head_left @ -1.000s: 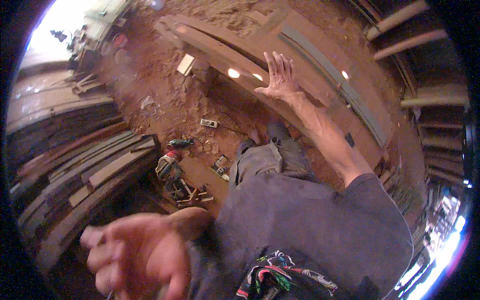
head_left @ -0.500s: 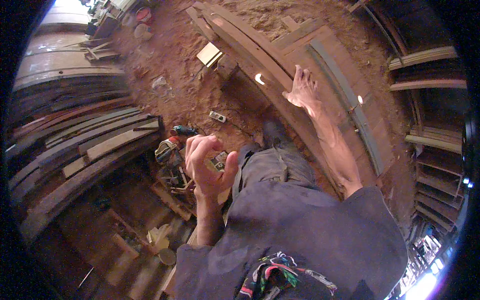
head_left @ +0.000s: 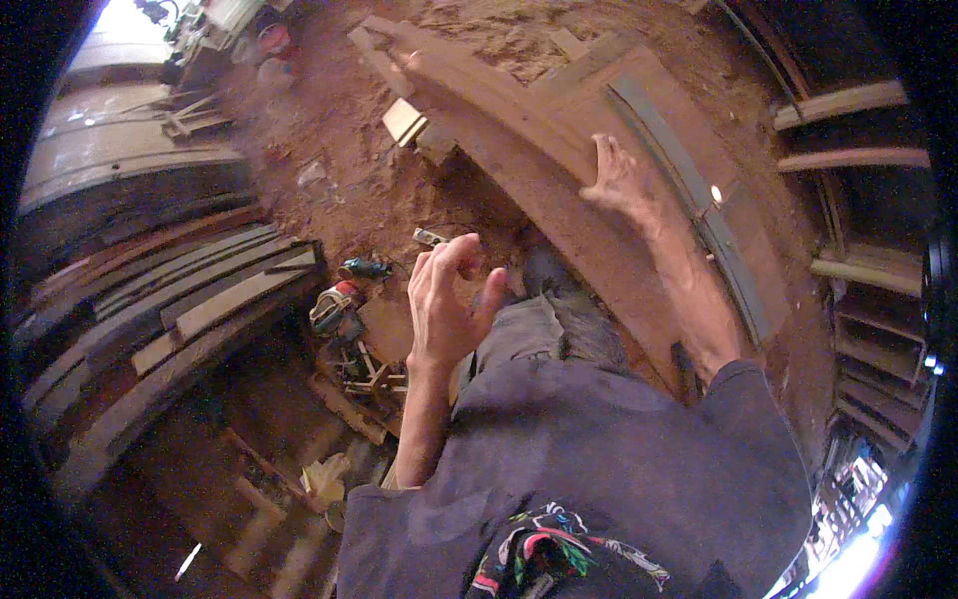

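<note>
Left hand has risen over tools; right hand presses curved plank.

The curved beam under the right hand is bare wood, matt and dusty, with a rough sawn look. The grey strip along it looks duller and smoother, possibly metal or weathered wood; the view is too warped to say. The floor is loose reddish sawdust, grainy and dry. The stacked planks are dark, unfinished timber. The power tool beside them shows glossy plastic. The shirt is soft, matt grey cloth.
</note>
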`<action>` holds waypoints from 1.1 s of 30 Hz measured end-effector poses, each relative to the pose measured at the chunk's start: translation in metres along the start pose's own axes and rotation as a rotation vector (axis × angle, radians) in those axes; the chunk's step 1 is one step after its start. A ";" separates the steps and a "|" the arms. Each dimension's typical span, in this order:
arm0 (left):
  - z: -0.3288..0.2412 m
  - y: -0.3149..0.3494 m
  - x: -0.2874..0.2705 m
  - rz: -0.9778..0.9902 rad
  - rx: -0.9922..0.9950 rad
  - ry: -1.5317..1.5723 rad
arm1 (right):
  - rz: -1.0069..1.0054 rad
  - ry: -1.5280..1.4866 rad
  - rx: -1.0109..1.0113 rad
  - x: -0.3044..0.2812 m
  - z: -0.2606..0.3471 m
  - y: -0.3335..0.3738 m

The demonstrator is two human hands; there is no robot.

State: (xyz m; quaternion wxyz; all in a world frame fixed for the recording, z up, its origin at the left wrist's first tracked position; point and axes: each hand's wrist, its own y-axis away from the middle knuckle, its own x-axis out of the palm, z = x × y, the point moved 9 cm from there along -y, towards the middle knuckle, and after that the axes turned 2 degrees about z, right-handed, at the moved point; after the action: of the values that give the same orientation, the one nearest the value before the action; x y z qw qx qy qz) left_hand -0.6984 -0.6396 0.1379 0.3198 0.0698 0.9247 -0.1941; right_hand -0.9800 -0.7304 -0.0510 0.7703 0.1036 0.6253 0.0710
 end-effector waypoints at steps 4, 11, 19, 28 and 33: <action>0.042 -0.009 0.039 0.087 -0.172 0.050 | 0.025 -0.287 -0.046 0.001 -0.034 0.057; 0.136 -0.078 0.113 0.278 -0.309 -0.059 | 0.113 -0.478 0.223 -0.030 -0.075 0.163; 0.205 -0.221 0.220 0.197 -0.107 -0.152 | 0.155 -0.573 0.472 -0.077 -0.117 0.180; 0.230 -0.282 0.279 0.175 0.011 -0.454 | 0.122 -0.722 0.749 -0.029 -0.240 0.071; 0.244 -0.283 0.287 0.206 -0.075 -0.427 | 0.050 -0.794 0.793 0.033 -0.321 -0.050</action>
State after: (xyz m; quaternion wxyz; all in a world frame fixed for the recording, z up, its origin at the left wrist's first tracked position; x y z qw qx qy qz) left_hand -0.8577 -0.9957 -0.1265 0.5284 0.1091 0.8308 -0.1363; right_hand -1.2884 -0.7483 -0.1580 0.8468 0.4186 0.2636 -0.1958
